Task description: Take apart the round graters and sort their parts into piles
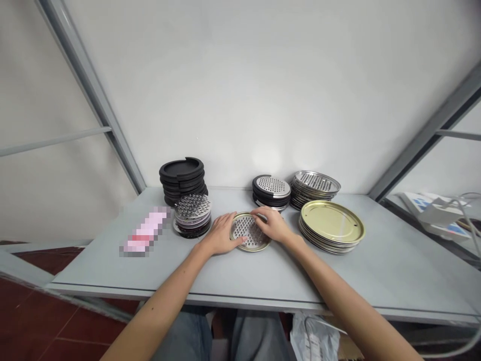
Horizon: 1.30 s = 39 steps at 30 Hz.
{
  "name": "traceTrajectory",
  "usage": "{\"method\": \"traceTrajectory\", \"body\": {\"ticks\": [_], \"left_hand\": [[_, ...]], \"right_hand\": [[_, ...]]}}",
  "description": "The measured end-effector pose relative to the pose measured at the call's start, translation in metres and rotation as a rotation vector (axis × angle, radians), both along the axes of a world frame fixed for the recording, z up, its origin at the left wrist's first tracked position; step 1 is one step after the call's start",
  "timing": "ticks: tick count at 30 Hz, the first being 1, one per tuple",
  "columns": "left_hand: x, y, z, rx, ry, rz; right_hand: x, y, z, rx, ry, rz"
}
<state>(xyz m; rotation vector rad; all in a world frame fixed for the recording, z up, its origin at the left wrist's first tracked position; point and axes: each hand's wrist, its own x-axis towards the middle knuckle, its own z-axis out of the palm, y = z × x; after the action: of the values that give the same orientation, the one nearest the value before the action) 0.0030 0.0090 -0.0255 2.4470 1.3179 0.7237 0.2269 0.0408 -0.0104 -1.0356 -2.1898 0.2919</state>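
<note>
A round metal grater disc (250, 231) lies in a gold-rimmed round lid (251, 250) at the middle of the table. My left hand (220, 235) holds the left edge, fingers along the rim and thumb across the grating surface. On the upper right edge, my right hand (272, 224) grips with bent fingers; its fingertips press near the rim. To the left stands a stack of loose grater discs (193, 210), the top one with raised teeth. A stack of gold-coloured round lids (332, 222) is to the right of my right hand.
Black plastic rings (182, 175) are stacked at the back left. Black-rimmed graters (271, 188) and metal-rimmed graters (315, 183) form piles at the back. A blurred pink item (146, 230) lies at the left. Grey metal posts (90, 85) flank the table (394, 260).
</note>
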Motion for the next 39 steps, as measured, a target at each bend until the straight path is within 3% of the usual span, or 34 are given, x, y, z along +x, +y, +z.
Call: {"method": "traceTrajectory", "body": {"ticks": [6, 12, 15, 18, 21, 29, 39], "left_hand": [[0.001, 0.000, 0.001, 0.034, -0.028, -0.048], [0.004, 0.004, 0.002, 0.042, -0.132, 0.054], [0.005, 0.005, 0.002, 0.054, -0.119, 0.089], [0.006, 0.005, 0.003, 0.059, -0.109, 0.099], [0.006, 0.004, 0.004, 0.037, -0.120, 0.090], [0.004, 0.007, 0.002, 0.002, -0.162, 0.077], [0.005, 0.006, 0.005, 0.001, -0.146, 0.054]], "right_hand": [[-0.002, -0.002, -0.005, -0.076, 0.097, -0.022], [0.013, -0.002, 0.002, -0.303, 0.523, 0.018], [0.018, -0.001, 0.004, -0.338, 0.612, -0.023], [0.018, 0.001, 0.002, -0.336, 0.554, -0.113], [0.017, 0.001, -0.001, -0.282, 0.369, -0.154], [0.012, -0.005, 0.001, -0.111, -0.073, -0.080], [0.013, 0.002, -0.006, -0.288, 0.137, -0.053]]}}
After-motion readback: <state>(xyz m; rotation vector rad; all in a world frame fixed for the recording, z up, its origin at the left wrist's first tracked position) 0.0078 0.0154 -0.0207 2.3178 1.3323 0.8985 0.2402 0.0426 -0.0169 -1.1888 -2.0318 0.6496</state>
